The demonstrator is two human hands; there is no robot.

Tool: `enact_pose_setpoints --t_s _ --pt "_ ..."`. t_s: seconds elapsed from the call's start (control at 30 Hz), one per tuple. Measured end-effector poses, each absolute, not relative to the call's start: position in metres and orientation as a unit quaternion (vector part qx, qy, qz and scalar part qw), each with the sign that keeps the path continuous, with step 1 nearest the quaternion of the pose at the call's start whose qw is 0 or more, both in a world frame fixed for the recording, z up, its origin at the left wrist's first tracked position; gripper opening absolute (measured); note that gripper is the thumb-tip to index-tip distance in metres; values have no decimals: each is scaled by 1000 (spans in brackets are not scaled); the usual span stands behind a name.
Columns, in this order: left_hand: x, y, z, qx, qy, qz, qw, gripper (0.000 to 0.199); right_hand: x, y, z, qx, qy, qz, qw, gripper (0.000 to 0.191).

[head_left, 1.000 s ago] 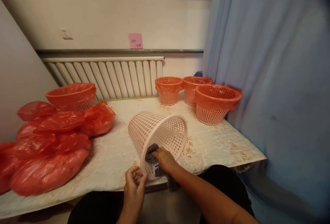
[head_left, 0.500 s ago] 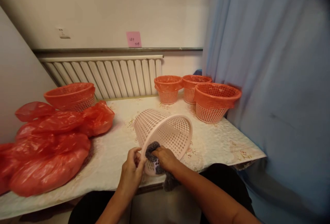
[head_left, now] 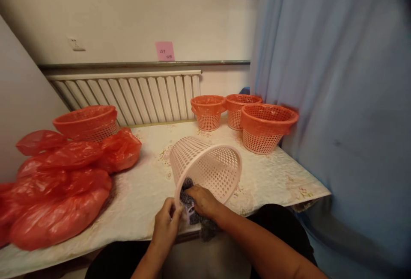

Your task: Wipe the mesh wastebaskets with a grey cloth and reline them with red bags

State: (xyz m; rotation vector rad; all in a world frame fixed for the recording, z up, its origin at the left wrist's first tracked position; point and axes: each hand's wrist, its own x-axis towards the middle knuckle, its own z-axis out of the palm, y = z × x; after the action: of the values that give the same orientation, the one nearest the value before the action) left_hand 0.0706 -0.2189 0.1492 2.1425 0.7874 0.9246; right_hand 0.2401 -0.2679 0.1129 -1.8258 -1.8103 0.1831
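Note:
A pale pink perforated plastic wastebasket (head_left: 189, 157) lies on its side on the table, its mouth turned toward me and to the right. My left hand (head_left: 166, 221) pinches its rim at the lower left. Inside the mouth, my right hand (head_left: 204, 202) is closed on a dark grey cloth (head_left: 187, 193), pressed against the inner wall near the rim. Part of the cloth hangs below my right hand over the table's front edge. The fingertips of my right hand are partly hidden in the cloth.
Red-lined wastebaskets (head_left: 208, 110) stand at the back right, the nearest one (head_left: 268, 127) beside a blue curtain (head_left: 321, 99). Filled red plastic bags (head_left: 64, 206) lie on the left, before another lined basket (head_left: 86, 120). A flowered cloth covers the table (head_left: 138, 202); a radiator (head_left: 138, 99) is behind.
My right hand and the cloth have shifted slightly down and left along the rim's inside. The basket has turned a little, and my left hand has moved slightly lower on the rim.

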Motion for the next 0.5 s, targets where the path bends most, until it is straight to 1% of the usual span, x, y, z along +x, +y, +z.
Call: enact_pose_setpoints --t_s 0.1,0.2,0.27,0.4,0.5 --pt "73 -213 186 830 282 382 293 19 249 -267 106 -691 -676 54 250 23" --pt "73 -214 190 820 285 409 281 21 254 -266 101 -704 -666 48 241 21" --pt "71 -218 173 813 299 412 283 22 253 -266 101 -707 -661 49 247 25" --pt "63 -227 121 796 325 364 358 22 242 -265 107 -698 -657 59 279 35" --pt "58 -229 100 791 309 355 391 25 231 -267 111 -678 -660 75 316 34"
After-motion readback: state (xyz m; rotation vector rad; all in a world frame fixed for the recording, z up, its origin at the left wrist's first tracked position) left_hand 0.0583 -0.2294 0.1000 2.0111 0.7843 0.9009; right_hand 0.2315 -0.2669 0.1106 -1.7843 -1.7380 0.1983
